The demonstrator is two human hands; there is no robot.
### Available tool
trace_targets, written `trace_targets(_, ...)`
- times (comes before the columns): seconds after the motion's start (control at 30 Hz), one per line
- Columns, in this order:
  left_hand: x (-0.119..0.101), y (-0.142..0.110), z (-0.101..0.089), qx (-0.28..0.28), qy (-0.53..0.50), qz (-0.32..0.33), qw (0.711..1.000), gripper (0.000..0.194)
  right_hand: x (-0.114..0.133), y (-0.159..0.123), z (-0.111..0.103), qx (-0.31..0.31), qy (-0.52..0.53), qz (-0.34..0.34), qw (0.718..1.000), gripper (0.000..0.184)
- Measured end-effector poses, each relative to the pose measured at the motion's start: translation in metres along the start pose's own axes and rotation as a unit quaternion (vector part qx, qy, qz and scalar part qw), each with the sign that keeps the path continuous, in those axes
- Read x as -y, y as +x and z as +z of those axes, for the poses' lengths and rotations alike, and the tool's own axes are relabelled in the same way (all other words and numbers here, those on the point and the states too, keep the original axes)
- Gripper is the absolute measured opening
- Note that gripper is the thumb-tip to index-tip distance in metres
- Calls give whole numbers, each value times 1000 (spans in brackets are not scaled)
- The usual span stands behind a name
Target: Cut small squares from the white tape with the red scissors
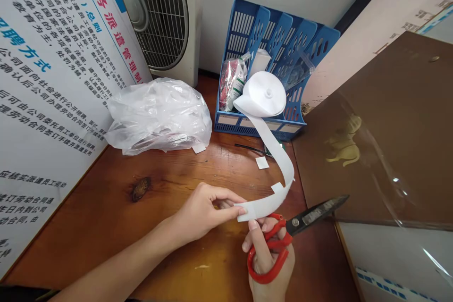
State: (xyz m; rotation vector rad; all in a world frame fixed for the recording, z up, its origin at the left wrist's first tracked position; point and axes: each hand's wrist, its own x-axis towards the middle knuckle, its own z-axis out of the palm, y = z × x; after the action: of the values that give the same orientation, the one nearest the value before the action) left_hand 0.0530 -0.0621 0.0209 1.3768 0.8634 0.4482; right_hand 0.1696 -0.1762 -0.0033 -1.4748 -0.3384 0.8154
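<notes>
A long white strip (274, 148) curves down from a white roll (264, 93) that rests on the front of a blue file rack. My left hand (212, 205) pinches the strip's free end between thumb and fingers. Just right of it, my right hand (271, 257) has its fingers in the red handles of a pair of scissors (311, 217). The scissors' dark blades are together and point to the upper right, away from the strip. My right thumb and fingertips are close under the strip's end; whether they also grip it I cannot tell.
The blue file rack (260, 127) stands at the back, with a filled plastic packet (231, 85) inside. Left of it lies a crumpled white plastic bag (161, 115). Small white pieces (262, 163) lie on the wooden table (170, 179). A fan (159, 14) and printed board (53, 56) stand behind.
</notes>
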Motion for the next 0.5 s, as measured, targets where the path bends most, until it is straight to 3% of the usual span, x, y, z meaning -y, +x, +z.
trace_targets(0.3, 0, 2, -3, 20, -30, -34, 999, 28, -4, 2, -4, -4, -13, 19, 1000, 49)
trace_targets(0.5, -1, 6, -22, -1, -5, -70, 998, 29, 5, 2, -31, -8, -67, 64, 996, 48)
